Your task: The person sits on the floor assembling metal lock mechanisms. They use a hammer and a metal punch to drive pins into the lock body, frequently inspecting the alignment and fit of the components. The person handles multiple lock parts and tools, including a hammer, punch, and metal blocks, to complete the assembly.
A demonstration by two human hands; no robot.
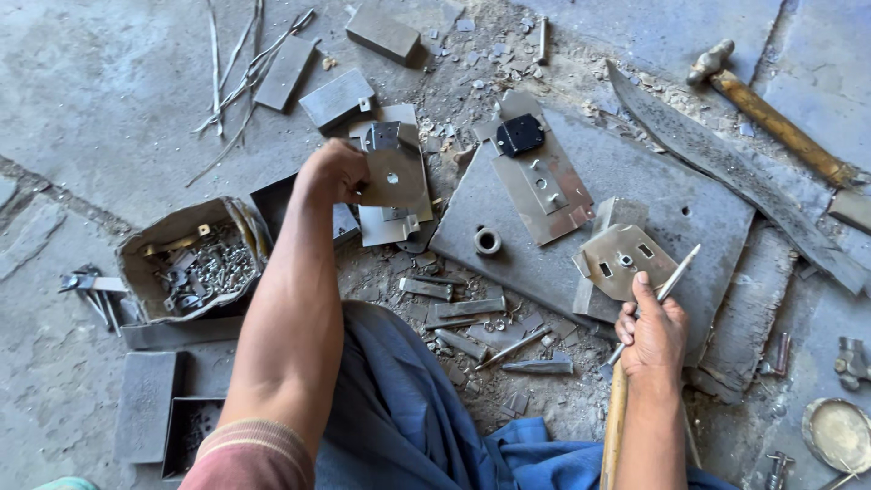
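Observation:
My left hand (331,171) reaches forward and grips a flat metal piece with a rounded lobe and a small hole (392,177), held over a stack of similar plates (392,227). My right hand (651,334) is closed around a wooden hammer handle (615,426) and a thin metal rod (673,277). Its thumb presses on a bent metal plate with slots (619,259) lying on a thick grey steel slab (667,186). A longer plate with a black block on it (522,136) also rests on that slab.
A dented tin of screws and small parts (195,263) sits left of my arm. A steel ring (487,240), loose strips, chisels and scrap cover the ground. A long rough blade (726,159) and a wooden-handled hammer (776,118) lie at the right. Blue cloth (399,408) covers my lap.

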